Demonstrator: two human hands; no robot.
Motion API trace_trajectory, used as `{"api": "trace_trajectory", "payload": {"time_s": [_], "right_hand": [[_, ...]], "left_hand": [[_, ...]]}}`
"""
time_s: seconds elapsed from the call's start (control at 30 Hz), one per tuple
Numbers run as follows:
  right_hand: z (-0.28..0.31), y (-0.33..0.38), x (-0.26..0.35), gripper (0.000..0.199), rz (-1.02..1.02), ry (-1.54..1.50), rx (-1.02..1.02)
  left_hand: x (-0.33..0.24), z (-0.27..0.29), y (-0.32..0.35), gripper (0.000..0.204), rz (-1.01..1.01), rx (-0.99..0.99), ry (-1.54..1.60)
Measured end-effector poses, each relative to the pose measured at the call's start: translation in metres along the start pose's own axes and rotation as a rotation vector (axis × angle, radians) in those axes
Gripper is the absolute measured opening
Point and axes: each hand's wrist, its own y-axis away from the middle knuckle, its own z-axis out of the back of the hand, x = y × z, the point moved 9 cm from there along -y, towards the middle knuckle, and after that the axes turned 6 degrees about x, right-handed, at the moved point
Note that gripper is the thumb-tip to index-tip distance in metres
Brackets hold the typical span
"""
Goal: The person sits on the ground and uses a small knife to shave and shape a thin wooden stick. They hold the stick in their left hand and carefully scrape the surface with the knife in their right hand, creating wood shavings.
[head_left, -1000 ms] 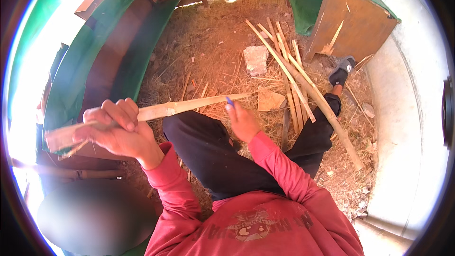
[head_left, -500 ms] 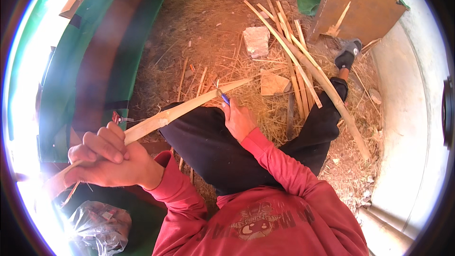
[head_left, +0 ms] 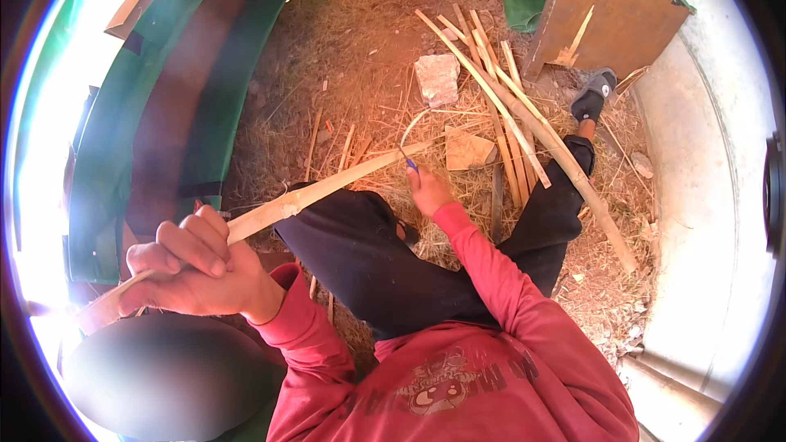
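My left hand (head_left: 201, 270) is closed around the near end of a long pale bamboo strip (head_left: 315, 191). The strip slants away to the right across my left thigh, its far end narrowing. My right hand (head_left: 430, 194) grips a small knife (head_left: 411, 164) by its blue handle, most of which my fingers cover. Close to the strip's far end, the blade meets the wood, and a thin curled shaving (head_left: 412, 124) rises from there.
Several bamboo strips (head_left: 499, 98) and a thicker pole (head_left: 602, 209) lie over straw at the right, by my right leg. Two stones, one whitish (head_left: 437, 79) and one tan (head_left: 469, 150), sit ahead. A brown board (head_left: 610, 12) stands at the far right. Blur covers the lower left.
My right hand and the knife have slid away along the strip toward its far end. A longer curl of shaving now stands at the blade. The left hand keeps its grip.
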Motion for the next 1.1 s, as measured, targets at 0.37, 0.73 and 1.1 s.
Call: {"api": "trace_trajectory", "payload": {"time_s": [0.37, 0.73, 1.1], "right_hand": [[0.005, -0.007, 0.016, 0.036, 0.094, 0.182, -0.035], [-0.030, -0.042, -0.066, 0.043, 0.074, -0.169, -0.088], [-0.023, -0.011, -0.140, 0.038, -0.158, 0.552, 0.375]], "left_hand": [[-0.002, 0.012, 0.001, 0.055, 0.073, 0.006, -0.003], [0.019, 0.006, -0.020, 0.049, 0.069, 0.109, 0.092], [0.012, 0.015, -0.014, 0.043, 0.083, -0.038, -0.077]]}}
